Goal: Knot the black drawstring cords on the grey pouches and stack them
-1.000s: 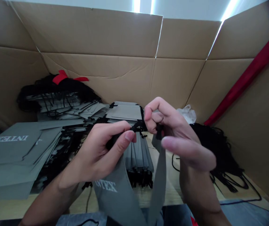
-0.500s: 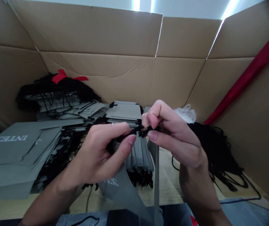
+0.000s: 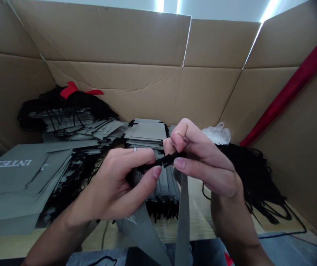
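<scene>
Brown cardboard walls [image 3: 147, 85] stand all around a wooden table [image 3: 197, 218]. At the middle, the left hand [image 3: 114, 188] pinches one end of a thin black cord [image 3: 165, 161] between thumb and finger. The right hand [image 3: 202, 162] is closed on the other end. A grey paper bag [image 3: 147, 236] hangs from the cord, down toward 6 o'clock.

A second ago the cord was a bumpy loop and the right thumb stuck out. Now both hands are close together and the cord is a short, straight line between them. It looks pulled tight, so the tying seems nearly finished.

The bag has slid lower too. Its white word "INTEX" could be read before, but now only a bit of the letters shows.

At 9 o'clock lies a stack of flat grey bags [image 3: 14, 184], and the top one says "INTEX" upside down. A red ribbon [image 3: 69, 90] sits at 10 o'clock. A heap of loose black cords [image 3: 247, 170] lies at 3 o'clock.
</scene>
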Demonstrator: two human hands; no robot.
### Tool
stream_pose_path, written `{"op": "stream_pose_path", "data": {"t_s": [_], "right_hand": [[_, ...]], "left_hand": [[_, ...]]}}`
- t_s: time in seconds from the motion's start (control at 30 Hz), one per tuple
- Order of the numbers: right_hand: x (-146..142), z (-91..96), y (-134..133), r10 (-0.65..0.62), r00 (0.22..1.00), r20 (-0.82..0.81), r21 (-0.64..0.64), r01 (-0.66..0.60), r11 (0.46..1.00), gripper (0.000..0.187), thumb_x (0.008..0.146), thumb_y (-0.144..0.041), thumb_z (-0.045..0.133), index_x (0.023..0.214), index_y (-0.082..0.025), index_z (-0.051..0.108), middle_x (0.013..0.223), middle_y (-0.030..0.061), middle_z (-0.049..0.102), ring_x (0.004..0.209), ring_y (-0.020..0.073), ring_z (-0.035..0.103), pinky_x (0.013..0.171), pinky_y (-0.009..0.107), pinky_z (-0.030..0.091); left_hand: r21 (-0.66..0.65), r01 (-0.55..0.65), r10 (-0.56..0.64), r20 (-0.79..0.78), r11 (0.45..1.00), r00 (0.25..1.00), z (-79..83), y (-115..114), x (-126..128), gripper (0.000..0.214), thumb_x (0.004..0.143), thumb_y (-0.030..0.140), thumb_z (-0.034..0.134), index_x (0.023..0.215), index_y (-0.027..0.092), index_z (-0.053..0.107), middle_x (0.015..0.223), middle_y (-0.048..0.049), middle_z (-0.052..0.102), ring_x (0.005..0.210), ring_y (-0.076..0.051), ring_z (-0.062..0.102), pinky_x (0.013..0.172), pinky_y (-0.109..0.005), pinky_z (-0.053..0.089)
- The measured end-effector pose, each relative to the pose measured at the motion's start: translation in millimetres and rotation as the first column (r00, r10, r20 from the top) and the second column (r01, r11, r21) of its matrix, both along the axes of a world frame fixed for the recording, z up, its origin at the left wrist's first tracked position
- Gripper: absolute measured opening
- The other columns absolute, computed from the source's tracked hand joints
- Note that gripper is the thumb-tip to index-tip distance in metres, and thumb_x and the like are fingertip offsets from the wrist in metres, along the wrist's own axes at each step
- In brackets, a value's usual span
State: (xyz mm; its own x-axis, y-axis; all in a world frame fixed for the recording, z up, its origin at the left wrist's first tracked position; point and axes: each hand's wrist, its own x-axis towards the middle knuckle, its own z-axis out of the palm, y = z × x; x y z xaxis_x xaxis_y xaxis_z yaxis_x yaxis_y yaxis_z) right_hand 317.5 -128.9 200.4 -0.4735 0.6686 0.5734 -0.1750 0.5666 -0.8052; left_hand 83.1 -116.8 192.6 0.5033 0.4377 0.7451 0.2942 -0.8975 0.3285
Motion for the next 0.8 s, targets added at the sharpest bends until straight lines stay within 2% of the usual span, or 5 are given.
{"op": "stream_pose_path", "data": {"t_s": [0.13,0.3,0.43,0.6,0.8], "right_hand": [[-0.9,1.4,-0.2,-0.020,1.000,0.006,0.020,0.020,1.000,0.015,0.100,-0.022,0.067,0.101,-0.023,0.053,0.093,0.0026,0.049,0.081,0.0174,0.043,0.068,0.031,0.038],[-2.8,4.1,-0.9,-0.042,0.999,0.033,0.039,0.041,0.998,0.014,0.099,-0.021,0.065,0.100,-0.023,0.051,0.090,0.0017,0.049,0.078,0.0169,0.043,0.067,0.031,0.038],[-1.9,9.1,-4.5,-0.175,0.980,0.099,0.169,0.157,0.973,0.020,0.090,-0.018,0.073,0.096,-0.022,0.053,0.089,0.0006,0.051,0.078,0.0158,0.045,0.067,0.031,0.039],[-0.5,13.9,-12.4,-0.440,0.895,0.074,0.423,0.371,0.826,0.022,0.080,-0.005,0.072,0.093,-0.019,0.061,0.087,-0.0019,0.057,0.076,0.0122,0.052,0.068,0.029,0.045],[-8.1,10.4,-10.1,-0.582,0.813,0.007,0.583,0.469,0.663,0.019,0.084,-0.002,0.077,0.094,-0.017,0.070,0.088,-0.0045,0.069,0.075,0.0082,0.060,0.068,0.026,0.049]], "left_hand": [[0.069,0.026,-0.024,-0.024,0.997,0.999,0.4,-0.5,0.3,0.025,0.102,0.020,0.065,0.079,0.021,0.054,0.073,0.0012,0.069,0.058,-0.010,0.057,0.056,-0.025,0.040],[0.056,0.019,-0.018,-0.016,0.998,1.000,1.0,-1.5,0.4,0.024,0.100,0.020,0.066,0.078,0.022,0.058,0.068,0.0021,0.065,0.059,-0.011,0.058,0.056,-0.026,0.041],[0.045,-0.013,0.013,-0.008,0.999,1.000,-0.1,-0.5,0.4,0.020,0.101,0.020,0.065,0.081,0.021,0.059,0.069,0.0025,0.063,0.060,-0.011,0.057,0.057,-0.026,0.041],[0.067,-0.056,0.054,0.037,0.996,0.998,-1.9,1.8,3.0,0.018,0.103,0.015,0.061,0.087,0.021,0.055,0.073,0.0053,0.058,0.059,-0.008,0.048,0.058,-0.023,0.039],[0.027,-0.069,0.068,0.037,0.997,0.997,1.2,0.5,8.0,0.020,0.108,0.016,0.055,0.088,0.019,0.058,0.069,0.0066,0.047,0.058,-0.006,0.042,0.055,-0.024,0.033]]}}
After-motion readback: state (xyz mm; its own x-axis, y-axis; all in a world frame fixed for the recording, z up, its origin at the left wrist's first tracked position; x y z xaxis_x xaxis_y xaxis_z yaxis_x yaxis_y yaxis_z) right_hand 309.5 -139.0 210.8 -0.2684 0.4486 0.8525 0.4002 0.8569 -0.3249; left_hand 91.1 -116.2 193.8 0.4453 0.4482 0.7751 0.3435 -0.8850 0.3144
